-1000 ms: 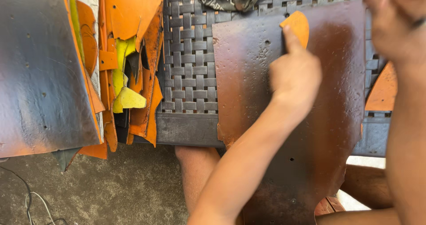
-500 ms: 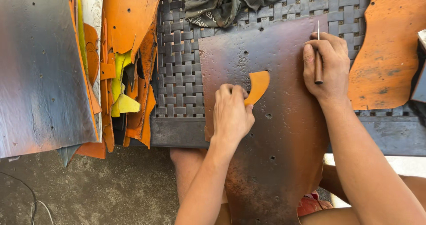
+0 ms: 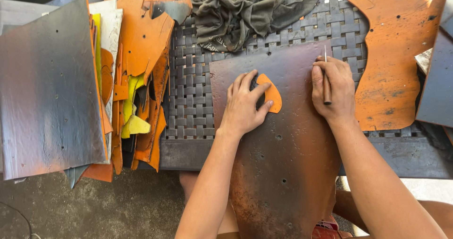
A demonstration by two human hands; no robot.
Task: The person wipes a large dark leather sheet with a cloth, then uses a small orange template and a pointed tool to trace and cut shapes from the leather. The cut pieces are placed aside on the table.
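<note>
Orange leather, a small rounded template piece (image 3: 272, 93), sits pinned under my left hand (image 3: 243, 104): my fingers are spread flat, the thumb and forefinger pressing on its near edge while the rest of the palm bears down on the big dark, rust-mottled leather sheet (image 3: 288, 173) beneath it. My right hand (image 3: 335, 90), just to the right of that pinned piece, is closed in a fist around a thin marking tool (image 3: 325, 76), its tip pointing away from me and its lower end at my knuckles; whether the tip touches the sheet I cannot tell. The risk I judge nearest is slip: only part of the piece is under my fingers, so a sideways push from the tool could swivel it and spoil the outline. The dark sheet itself hangs off the near edge of the woven table (image 3: 188, 102) over my lap, so its weight could drag it toward me. Further out, right of my fist, lies a large orange hide (image 3: 396, 69), and beyond my left hand a crumpled grey rag (image 3: 245, 12). Well off to the left a stack of orange and yellow offcuts (image 3: 137, 88) leans by a grey board (image 3: 47, 88), loose enough to slide.
</note>
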